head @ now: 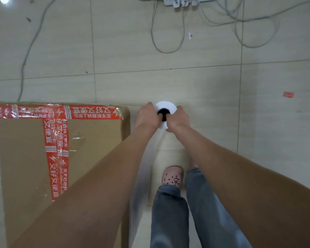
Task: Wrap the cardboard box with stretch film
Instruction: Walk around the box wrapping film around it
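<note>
Both hands are wrapped round the stretch film roll [166,106], left hand [147,114] and right hand [179,118] on opposite sides, fingers apparently hooked into its dark core [163,113]. The roll is held upright just off the far right corner of the cardboard box [25,154] on the floor [222,83]. Thin, clingy film [141,178] is judged light and easily torn; the stiff core is the better hold. Arms [113,172] are extended forward.
</note>
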The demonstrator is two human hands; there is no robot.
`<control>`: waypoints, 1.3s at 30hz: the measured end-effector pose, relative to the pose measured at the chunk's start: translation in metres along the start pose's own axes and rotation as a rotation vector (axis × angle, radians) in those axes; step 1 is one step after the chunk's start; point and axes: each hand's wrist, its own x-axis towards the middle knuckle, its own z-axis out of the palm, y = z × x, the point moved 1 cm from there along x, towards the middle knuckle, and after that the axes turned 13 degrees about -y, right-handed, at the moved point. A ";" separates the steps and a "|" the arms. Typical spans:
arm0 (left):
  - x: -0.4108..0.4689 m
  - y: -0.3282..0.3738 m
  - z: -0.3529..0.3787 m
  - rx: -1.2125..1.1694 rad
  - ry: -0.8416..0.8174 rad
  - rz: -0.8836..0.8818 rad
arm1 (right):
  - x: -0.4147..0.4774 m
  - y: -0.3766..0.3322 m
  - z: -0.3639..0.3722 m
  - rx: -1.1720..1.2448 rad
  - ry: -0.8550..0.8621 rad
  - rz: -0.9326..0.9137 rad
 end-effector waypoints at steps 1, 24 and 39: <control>0.000 0.001 -0.001 0.027 -0.004 0.004 | 0.000 0.000 -0.001 -0.001 -0.012 0.006; 0.039 0.027 -0.039 0.566 -0.040 0.292 | 0.021 -0.022 0.003 -0.054 0.085 -0.036; 0.064 -0.038 -0.114 -0.042 0.052 -0.044 | 0.032 -0.107 0.041 -0.330 0.099 -0.203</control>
